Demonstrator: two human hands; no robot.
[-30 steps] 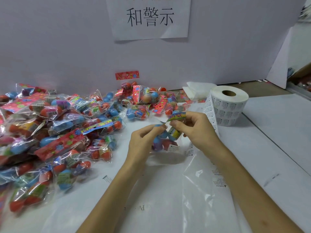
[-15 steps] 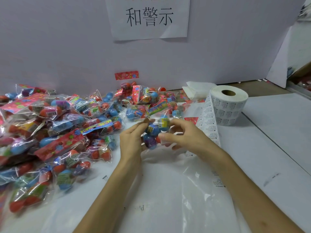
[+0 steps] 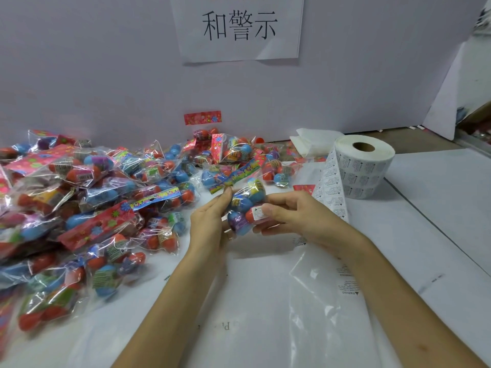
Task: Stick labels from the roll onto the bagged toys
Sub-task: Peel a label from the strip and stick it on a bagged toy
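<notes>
I have the bag (image 3: pixel 245 205) lifted just above the tabletop (image 3: pixel 438 208), the left grip (image 3: pixel 210 224) bracing it with straight fingers so the right grip (image 3: pixel 297 216), pinched onto it, can thumb the label (image 3: pixel 257 213) down, I judge, with the roll (image 3: pixel 364 166) standing near on the right for the next one.

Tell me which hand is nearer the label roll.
Right. The right hand is just left of the label roll, by its loose strip; the left hand is farther left, across the bagged toy.
</notes>
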